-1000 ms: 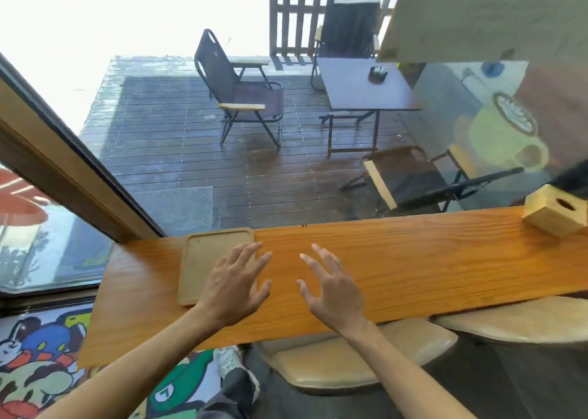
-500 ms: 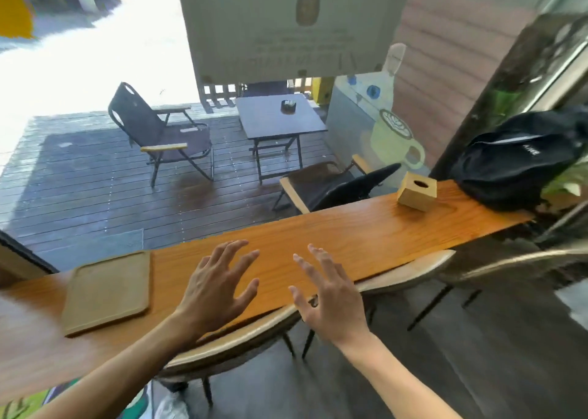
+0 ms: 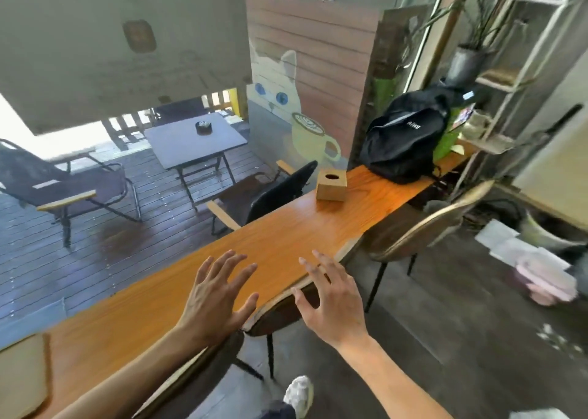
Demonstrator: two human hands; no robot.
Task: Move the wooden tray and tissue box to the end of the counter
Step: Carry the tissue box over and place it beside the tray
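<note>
Both grips are empty, fingers spread wide: the left hand (image 3: 219, 294) hovers over the tabletop (image 3: 280, 243), and the right hand (image 3: 334, 304) hangs just past its near edge, above a chair back, with neither touching anything. Ahead and to the right of them, well apart, the tissue box (image 3: 332, 184) stands upright on the tabletop, its round opening facing up, squarish, so no side offers a clearly better hold. The right hand is the nearer of the two to it, and the reach runs along the tabletop's long axis. The wooden tray (image 3: 22, 377) lies flat at the opposite stretch, at the lower-left frame edge, behind the left forearm and closer to that side; only part of it shows. Beyond the tissue box a black backpack (image 3: 407, 138) sits on the far right end, near but not touching the box, and seems to take up much of that end. Judging from this, the tissue box looks like the next target, and neither thing has been picked up yet.
</note>
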